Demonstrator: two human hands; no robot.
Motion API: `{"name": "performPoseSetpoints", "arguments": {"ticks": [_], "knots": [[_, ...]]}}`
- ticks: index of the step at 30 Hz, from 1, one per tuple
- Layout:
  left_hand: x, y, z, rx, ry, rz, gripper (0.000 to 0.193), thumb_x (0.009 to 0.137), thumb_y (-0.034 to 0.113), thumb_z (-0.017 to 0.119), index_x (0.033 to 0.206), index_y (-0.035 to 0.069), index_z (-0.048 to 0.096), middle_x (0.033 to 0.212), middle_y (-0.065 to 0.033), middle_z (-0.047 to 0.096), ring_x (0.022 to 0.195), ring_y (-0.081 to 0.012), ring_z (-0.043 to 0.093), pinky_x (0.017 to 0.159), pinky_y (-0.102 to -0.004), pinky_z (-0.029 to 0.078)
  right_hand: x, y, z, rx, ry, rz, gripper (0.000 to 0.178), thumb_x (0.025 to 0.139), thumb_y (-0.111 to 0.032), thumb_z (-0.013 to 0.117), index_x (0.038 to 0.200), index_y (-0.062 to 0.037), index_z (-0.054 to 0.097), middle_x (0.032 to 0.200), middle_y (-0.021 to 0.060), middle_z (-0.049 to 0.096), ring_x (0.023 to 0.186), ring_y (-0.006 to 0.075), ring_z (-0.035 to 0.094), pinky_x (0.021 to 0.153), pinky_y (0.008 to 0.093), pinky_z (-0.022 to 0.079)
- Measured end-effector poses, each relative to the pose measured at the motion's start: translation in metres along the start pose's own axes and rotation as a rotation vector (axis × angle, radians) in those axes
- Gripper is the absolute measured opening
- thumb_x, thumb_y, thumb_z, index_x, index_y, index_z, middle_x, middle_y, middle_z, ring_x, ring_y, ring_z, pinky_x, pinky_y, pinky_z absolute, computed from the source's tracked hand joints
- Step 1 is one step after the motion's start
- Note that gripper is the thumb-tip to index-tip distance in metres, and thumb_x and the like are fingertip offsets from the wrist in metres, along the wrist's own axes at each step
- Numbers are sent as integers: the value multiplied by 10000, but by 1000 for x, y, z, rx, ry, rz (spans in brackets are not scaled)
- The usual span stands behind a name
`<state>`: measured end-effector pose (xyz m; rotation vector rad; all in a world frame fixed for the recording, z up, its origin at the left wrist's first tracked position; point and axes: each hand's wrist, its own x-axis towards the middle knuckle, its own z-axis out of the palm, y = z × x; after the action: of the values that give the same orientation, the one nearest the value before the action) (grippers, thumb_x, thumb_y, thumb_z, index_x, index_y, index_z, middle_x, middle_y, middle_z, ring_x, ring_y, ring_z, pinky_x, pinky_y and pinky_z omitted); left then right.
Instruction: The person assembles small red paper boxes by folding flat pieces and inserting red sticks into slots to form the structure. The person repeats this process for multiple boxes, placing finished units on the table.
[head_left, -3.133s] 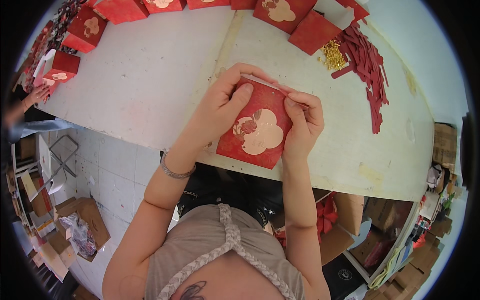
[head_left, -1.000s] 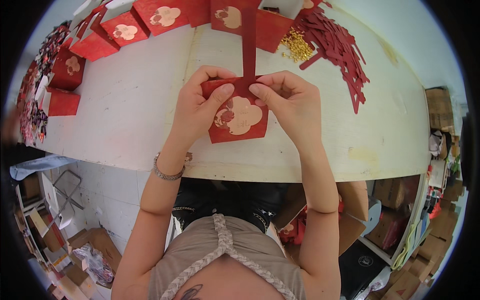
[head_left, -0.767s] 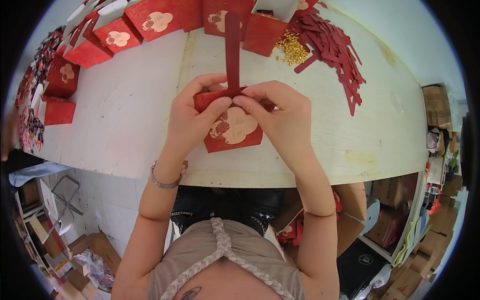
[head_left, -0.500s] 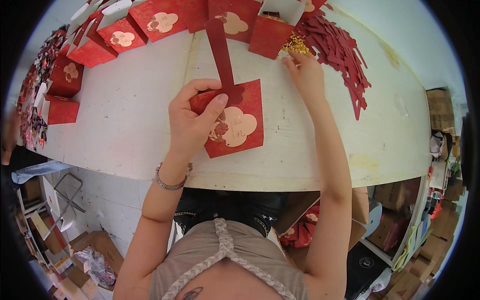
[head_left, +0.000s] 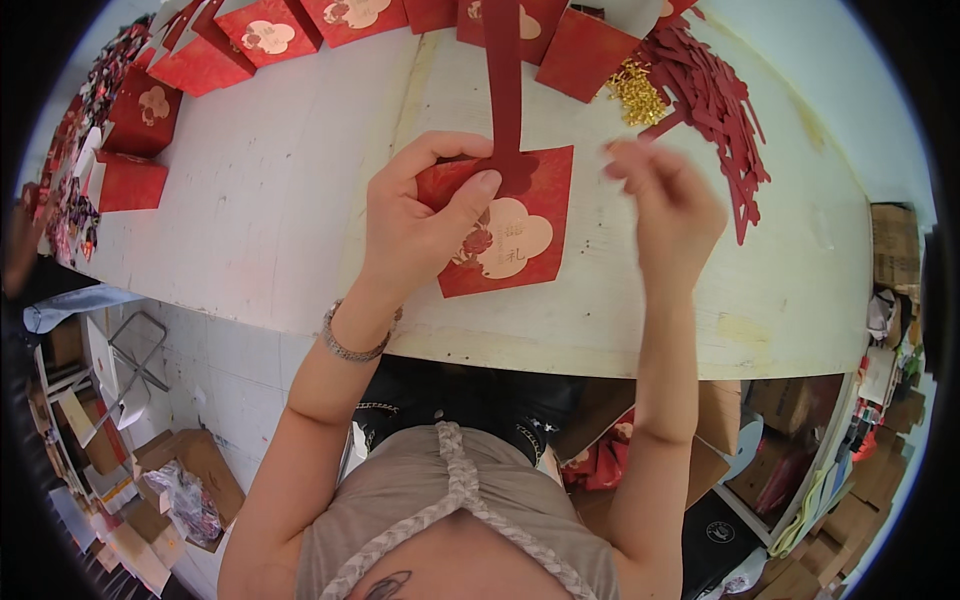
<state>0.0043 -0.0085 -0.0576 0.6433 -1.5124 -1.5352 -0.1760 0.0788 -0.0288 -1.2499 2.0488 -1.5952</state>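
A red square packet (head_left: 520, 235) with a cream flower emblem lies on the white table (head_left: 250, 220) in front of me. My left hand (head_left: 420, 225) grips its upper left corner, thumb pressed on the base of a long red strip (head_left: 503, 70) that runs up from the packet toward the far edge. My right hand (head_left: 670, 205) hovers just right of the packet, blurred, fingers loosely curled; whether something small sits between them cannot be told.
A row of red packets (head_left: 265, 35) lines the table's far edge, with more at the left (head_left: 135, 150). A pile of red strips (head_left: 715, 100) and a heap of small gold pieces (head_left: 638, 95) lie at the back right. Cardboard boxes stand on the floor.
My right hand let go of the packet, reached to the gold pieces at the back right, and has come back toward the packet. My left hand keeps hold of packet and strip.
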Motion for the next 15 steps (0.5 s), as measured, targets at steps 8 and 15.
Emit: {"name": "performPoseSetpoints", "arguments": {"ticks": [8,15], "knots": [[-4,-8,-2,47,-7,114,190,827,-13,626,1015,7,600,901,-44,642,789,-78,605,695,-212,497,-25,-7,36,-105,-73,-524,231,620,-52,778,832,-122,715,828,-4,534,841,212,462,695,305,401],[-5,-9,-3,90,-17,213,188,824,-11,630,1009,15,605,911,-41,638,797,-83,607,703,-216,494,-29,-4,37,-84,-80,-462,214,629,-58,777,820,-139,722,840,-9,528,864,204,465,774,321,369]]}}
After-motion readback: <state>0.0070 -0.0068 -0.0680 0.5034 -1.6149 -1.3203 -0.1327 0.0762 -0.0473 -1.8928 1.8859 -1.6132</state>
